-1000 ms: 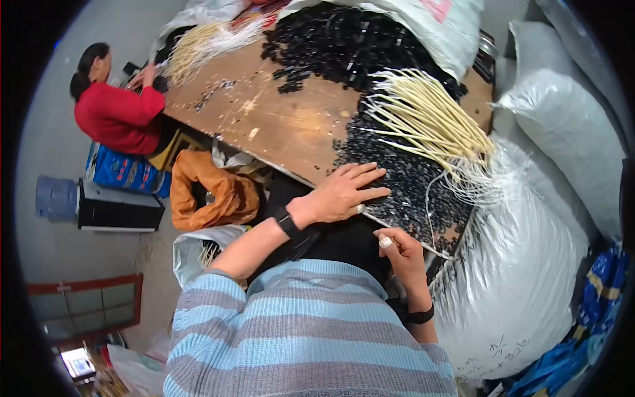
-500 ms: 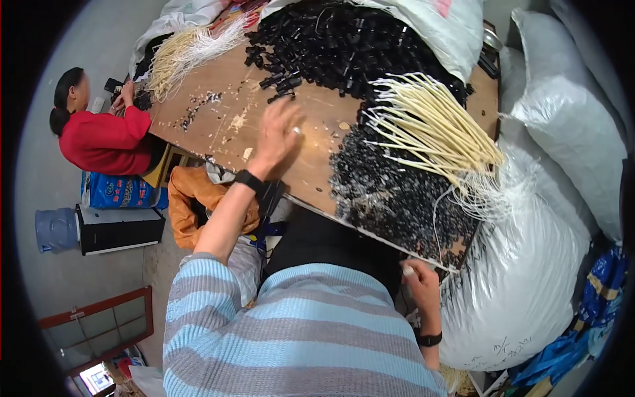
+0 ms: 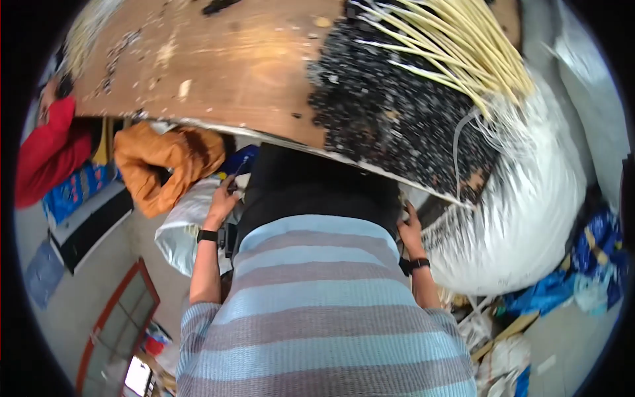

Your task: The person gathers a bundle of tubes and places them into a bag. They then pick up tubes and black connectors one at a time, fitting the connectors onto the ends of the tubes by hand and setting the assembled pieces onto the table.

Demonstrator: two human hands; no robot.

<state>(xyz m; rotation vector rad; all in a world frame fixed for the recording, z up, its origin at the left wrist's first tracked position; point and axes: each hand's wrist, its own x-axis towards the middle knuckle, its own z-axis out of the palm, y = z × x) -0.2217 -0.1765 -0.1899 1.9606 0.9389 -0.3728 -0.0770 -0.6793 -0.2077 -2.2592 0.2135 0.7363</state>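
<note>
My left hand (image 3: 222, 200) is low on the left of my dark trousers (image 3: 311, 188), next to a white sack (image 3: 184, 231). Its fingers are bent round something small and dark that I cannot make out. On the other side, my right hand (image 3: 411, 231) is down by my hip, below the table edge. Its fingers are curled, and whatever lies in them is hidden. Above both hands is the wooden table (image 3: 225, 73), bearing a spread of small black pieces (image 3: 390, 112) and a bundle of cream-coloured tubes (image 3: 463, 49) with thin white strands (image 3: 506, 126).
A full white sack (image 3: 509, 225) stands against the table's right end. Orange cloth (image 3: 162, 155) lies under the left part of the table edge. At the far left a person's red sleeve (image 3: 49, 155) shows. Blue plastic bags (image 3: 542, 291) lie at the lower right.
My left hand has come off the tabletop, down to my left side. My right hand stays beside my hip. The view has tilted down, so the table sits higher and its far pile is mostly out of view.
</note>
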